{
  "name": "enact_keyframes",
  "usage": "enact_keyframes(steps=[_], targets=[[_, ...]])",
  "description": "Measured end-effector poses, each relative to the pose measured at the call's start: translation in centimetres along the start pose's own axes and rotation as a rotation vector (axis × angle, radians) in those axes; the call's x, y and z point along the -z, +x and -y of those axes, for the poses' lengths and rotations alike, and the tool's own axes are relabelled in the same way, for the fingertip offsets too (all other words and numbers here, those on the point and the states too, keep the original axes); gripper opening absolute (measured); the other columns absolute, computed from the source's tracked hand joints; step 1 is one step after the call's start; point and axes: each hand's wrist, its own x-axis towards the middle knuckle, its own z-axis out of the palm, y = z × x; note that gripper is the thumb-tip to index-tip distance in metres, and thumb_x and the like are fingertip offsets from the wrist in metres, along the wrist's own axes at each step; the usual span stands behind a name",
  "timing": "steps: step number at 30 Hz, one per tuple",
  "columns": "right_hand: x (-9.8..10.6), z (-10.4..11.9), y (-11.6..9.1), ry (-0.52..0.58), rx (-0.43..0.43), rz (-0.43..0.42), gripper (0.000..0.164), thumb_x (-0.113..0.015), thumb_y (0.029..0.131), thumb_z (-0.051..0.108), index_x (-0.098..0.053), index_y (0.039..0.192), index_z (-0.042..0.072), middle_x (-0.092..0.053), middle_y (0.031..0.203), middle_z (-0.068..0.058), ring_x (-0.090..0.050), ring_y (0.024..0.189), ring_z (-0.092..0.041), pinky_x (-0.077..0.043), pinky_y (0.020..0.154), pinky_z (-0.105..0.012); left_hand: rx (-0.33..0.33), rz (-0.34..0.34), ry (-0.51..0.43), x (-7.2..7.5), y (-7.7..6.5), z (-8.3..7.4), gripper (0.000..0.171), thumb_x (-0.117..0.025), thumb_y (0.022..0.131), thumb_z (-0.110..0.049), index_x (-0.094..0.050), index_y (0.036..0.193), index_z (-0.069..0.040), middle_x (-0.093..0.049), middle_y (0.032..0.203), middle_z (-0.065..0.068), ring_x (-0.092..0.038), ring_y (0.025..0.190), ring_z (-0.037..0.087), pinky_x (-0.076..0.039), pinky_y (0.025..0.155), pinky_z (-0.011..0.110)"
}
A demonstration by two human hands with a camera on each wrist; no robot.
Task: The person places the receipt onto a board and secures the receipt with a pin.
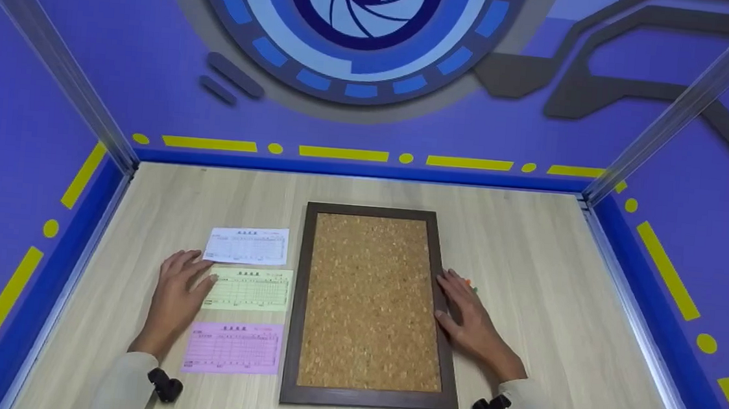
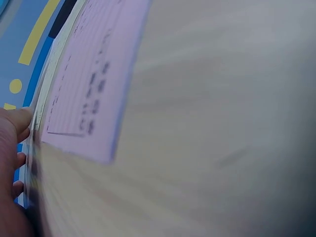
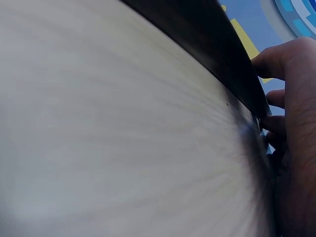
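Note:
A cork board point(image 1: 373, 303) in a dark brown frame point(image 1: 369, 398) lies flat at the middle of the table. Along its left side three printed slips form a column: white point(image 1: 247, 245) at the far end, green point(image 1: 253, 290) between, pink point(image 1: 235, 349) nearest. My left hand point(image 1: 175, 293) rests at the left ends of the white and green slips, thumb at the green one's edge, fingers loosely bent. With relaxed fingertips, my right hand point(image 1: 475, 327) touches the frame's right edge; the right wrist view shows those fingers point(image 3: 271, 61) against the dark edge.
Small orange and green bits point(image 1: 469, 283) show just behind my right fingers, mostly hidden. The pale wood table point(image 1: 530, 243) is bounded by blue-purple panels point(image 1: 370, 133) at the back and both sides, with metal posts point(image 1: 692, 94) at the corners.

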Motion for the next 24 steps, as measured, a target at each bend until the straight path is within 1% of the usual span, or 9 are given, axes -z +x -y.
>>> enact_keyframes(steps=[5,9,14,20,24], targets=[[0.06,-0.14,0.06,0.002,0.018,-0.006,0.068,-0.073,0.103,0.020,-0.049,0.164,0.001,-0.040,0.173,-0.024,-0.031,0.161,-0.049,-0.026,0.125,-0.074,0.007,-0.007,0.000,-0.02,0.04,-0.01,0.039,-0.077,0.103,-0.014,-0.073,0.139,0.000,-0.050,0.164,0.021,-0.024,0.163,0.046,-0.022,0.130,0.067],[0.04,-0.22,0.04,0.000,0.027,-0.011,0.068,-0.072,0.103,0.021,-0.048,0.164,0.001,-0.040,0.173,-0.024,-0.032,0.161,-0.050,-0.026,0.125,-0.075,0.003,-0.014,-0.021,0.06,0.07,-0.06,0.036,-0.078,0.103,-0.013,-0.075,0.136,0.000,-0.051,0.163,0.022,-0.025,0.163,0.046,-0.021,0.130,0.067],[0.05,-0.26,0.00,0.005,0.045,-0.025,0.068,-0.074,0.102,0.018,-0.049,0.163,0.000,-0.041,0.172,-0.025,-0.033,0.160,-0.052,-0.026,0.125,-0.075,0.003,-0.008,-0.064,0.18,0.05,-0.04,0.031,-0.077,0.103,-0.010,-0.076,0.132,0.001,-0.051,0.163,0.022,-0.024,0.163,0.045,-0.018,0.132,0.065],[0.00,-0.28,0.02,0.006,0.062,-0.031,0.068,-0.074,0.102,0.017,-0.050,0.163,0.000,-0.042,0.171,-0.026,-0.033,0.160,-0.051,-0.025,0.126,-0.073,0.003,-0.005,-0.095,0.24,0.03,-0.26,0.019,-0.076,0.102,-0.004,-0.078,0.120,0.002,-0.053,0.161,0.024,-0.022,0.163,0.047,-0.016,0.132,0.066],[0.04,-0.24,0.07,0.007,0.063,-0.026,0.067,-0.074,0.103,0.018,-0.049,0.162,-0.002,-0.041,0.171,-0.027,-0.033,0.160,-0.053,-0.027,0.124,-0.075,0.008,-0.013,-0.093,0.12,0.15,-0.43,0.011,-0.077,0.101,-0.004,-0.077,0.111,0.002,-0.055,0.158,0.023,-0.024,0.162,0.046,-0.017,0.131,0.065]])
